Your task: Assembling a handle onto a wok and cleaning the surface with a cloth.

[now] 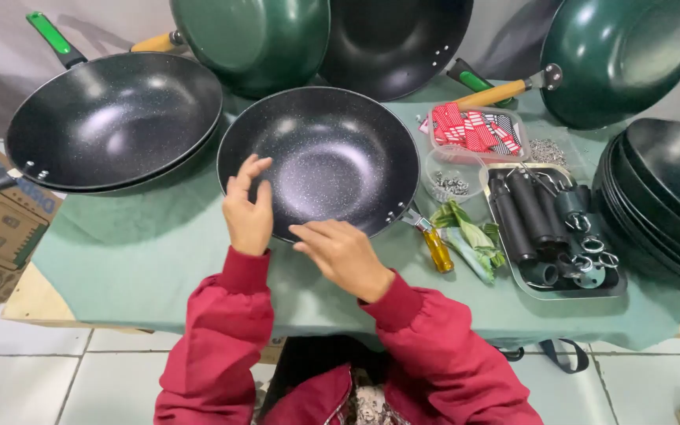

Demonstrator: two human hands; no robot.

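Both hands rested on the near rim of a black pan [320, 157] that sat on the green counter [135, 252]. The left hand [248, 211] lay flat on the rim with fingers loose and open, gripping nothing. The right hand [345, 253] lay flat beside it, fingers stretched out toward the left hand. Just right of the right hand was a yellow screwdriver [437, 249], and past it a tray [615, 290] of black handles [522, 212]. More pans [112, 118] sat beyond the left hand.
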